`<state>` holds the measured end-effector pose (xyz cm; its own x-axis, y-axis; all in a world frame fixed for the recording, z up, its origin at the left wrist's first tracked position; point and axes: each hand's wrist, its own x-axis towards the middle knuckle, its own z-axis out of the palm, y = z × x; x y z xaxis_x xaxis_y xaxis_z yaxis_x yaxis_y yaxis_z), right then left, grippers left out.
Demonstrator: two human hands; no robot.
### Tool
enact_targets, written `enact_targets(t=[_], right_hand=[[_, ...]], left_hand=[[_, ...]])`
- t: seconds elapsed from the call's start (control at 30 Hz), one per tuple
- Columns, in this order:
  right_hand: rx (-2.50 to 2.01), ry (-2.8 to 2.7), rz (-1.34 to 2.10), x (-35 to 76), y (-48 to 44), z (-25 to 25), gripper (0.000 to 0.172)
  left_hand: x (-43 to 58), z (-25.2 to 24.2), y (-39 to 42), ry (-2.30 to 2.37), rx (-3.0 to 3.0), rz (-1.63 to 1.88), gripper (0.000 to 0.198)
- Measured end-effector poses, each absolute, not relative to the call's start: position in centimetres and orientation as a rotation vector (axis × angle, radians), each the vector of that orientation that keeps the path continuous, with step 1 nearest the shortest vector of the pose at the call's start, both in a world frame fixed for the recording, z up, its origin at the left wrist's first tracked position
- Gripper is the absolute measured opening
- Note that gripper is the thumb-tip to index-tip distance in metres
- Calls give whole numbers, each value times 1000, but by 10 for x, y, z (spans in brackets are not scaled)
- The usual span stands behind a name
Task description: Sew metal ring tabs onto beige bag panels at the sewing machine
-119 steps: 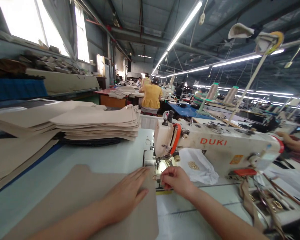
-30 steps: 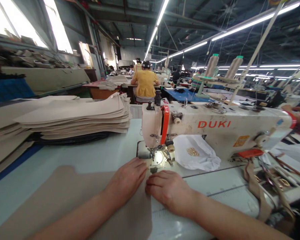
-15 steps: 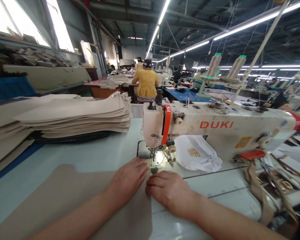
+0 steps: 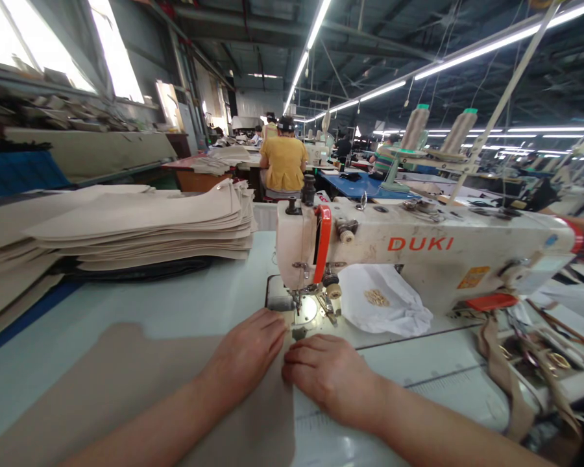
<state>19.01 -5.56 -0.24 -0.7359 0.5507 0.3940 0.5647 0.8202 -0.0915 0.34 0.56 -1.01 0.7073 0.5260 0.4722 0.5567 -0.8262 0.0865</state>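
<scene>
A beige fabric panel [image 4: 126, 383] lies flat on the pale table [image 4: 194, 298] in front of a white DUKI sewing machine [image 4: 418, 250]. My left hand [image 4: 246, 353] presses palm-down on the panel's far right corner, fingertips close to the lit needle and presser foot [image 4: 299, 311]. My right hand [image 4: 328, 376] rests knuckles-up beside it on the panel's right edge, fingers curled toward the needle plate. Both hands touch the fabric just short of the needle.
A tall stack of beige cut panels [image 4: 141, 224] sits at the back left. A white cloth with gold pieces [image 4: 387, 305] lies under the machine arm. Straps and metal buckles [image 4: 525, 363] hang at right. A person in yellow [image 4: 283, 162] works beyond; another person's arm [image 4: 581, 227] shows far right.
Four seconds ago my right hand was pinching at the presser foot; it has since dropped flat onto the fabric edge. Over the last second both hands have hardly moved.
</scene>
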Motion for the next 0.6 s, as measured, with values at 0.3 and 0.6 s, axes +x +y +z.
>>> enact_targets(t=[0.3,0.6], right_hand=[[-815,-2584,-54,189,-56,1,19],[-873,-2599,-113,187,-54,2,15]], left_hand=[[5,-7,3,-884,-2846,-802,30],[5,-4,3,-884,-2893,-653,29]])
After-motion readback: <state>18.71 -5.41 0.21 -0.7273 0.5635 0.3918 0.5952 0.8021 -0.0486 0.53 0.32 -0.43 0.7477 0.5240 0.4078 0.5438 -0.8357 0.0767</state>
